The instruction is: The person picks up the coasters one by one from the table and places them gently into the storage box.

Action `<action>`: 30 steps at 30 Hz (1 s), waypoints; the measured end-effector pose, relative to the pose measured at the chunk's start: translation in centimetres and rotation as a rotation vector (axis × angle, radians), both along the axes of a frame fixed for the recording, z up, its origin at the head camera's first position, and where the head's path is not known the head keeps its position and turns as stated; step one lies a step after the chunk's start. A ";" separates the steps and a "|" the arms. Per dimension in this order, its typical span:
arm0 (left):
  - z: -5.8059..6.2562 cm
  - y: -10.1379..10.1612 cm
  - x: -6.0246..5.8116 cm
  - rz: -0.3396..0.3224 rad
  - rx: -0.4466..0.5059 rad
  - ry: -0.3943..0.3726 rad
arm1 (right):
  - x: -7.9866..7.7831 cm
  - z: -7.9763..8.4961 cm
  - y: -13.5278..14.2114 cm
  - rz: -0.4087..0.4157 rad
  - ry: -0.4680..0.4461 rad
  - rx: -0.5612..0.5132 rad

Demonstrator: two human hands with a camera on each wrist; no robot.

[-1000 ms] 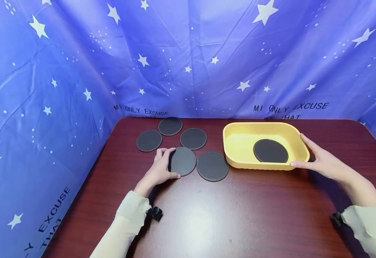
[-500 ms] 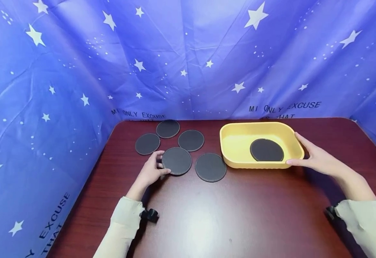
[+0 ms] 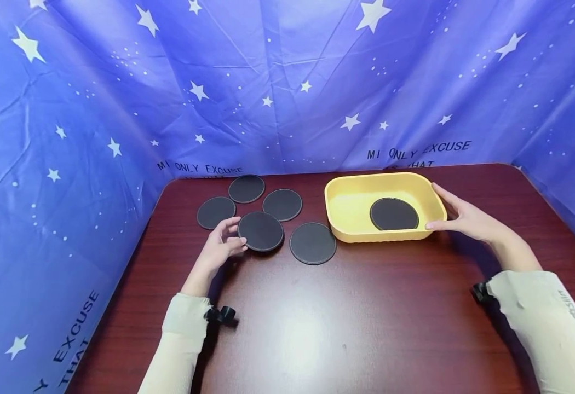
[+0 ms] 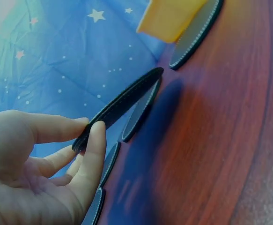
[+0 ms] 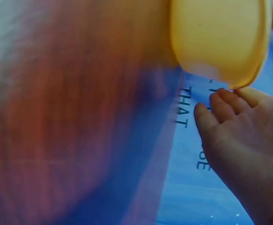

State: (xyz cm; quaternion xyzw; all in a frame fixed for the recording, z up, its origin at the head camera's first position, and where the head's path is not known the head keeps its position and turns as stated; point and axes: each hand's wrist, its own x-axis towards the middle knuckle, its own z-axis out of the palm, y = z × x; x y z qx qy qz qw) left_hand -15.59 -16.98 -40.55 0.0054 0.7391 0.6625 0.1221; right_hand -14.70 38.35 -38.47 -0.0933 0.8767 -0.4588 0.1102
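Note:
In the head view my left hand (image 3: 217, 249) pinches a round black coaster (image 3: 260, 231) by its left edge, thumb in front and fingers behind. The left wrist view shows this coaster (image 4: 122, 101) tilted and raised off the table, with a shadow beneath. My right hand (image 3: 467, 219) grips the right end of a yellow plastic bin (image 3: 346, 216), thumb on the front rim and fingers at the back corner. Inside the bin lies another black coaster (image 3: 394, 214). The right wrist view has the bin (image 5: 220, 42) right at my fingertips (image 5: 202, 110).
Several more coasters lie flat on the dark red table (image 3: 391, 328): one (image 3: 313, 243) right beside the bin's left front corner, one (image 3: 282, 205) behind the held coaster, others (image 3: 246, 189) toward the back left. A blue star-printed curtain (image 3: 287, 82) surrounds the back and sides.
The left hand has lifted its coaster off the table and slightly left, away from its right neighbour. The right hand keeps its grip on the bin. The head view has shifted a little.

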 end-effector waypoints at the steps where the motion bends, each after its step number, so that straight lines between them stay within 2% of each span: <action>1: 0.1 0.0 0.0 0.003 0.013 0.000 | -0.1 -0.1 0.0 -0.002 -0.001 -0.004; 9: 0.4 1.0 -0.3 0.010 0.124 -0.002 | 0.0 -0.3 0.0 0.036 -0.031 0.006; 16: 1.0 3.3 -0.9 0.004 0.211 0.002 | 0.1 -0.4 0.0 0.028 -0.044 0.031; 30: 1.7 7.9 -2.4 -0.075 0.247 0.034 | 0.1 -0.4 -0.2 0.013 -0.041 0.076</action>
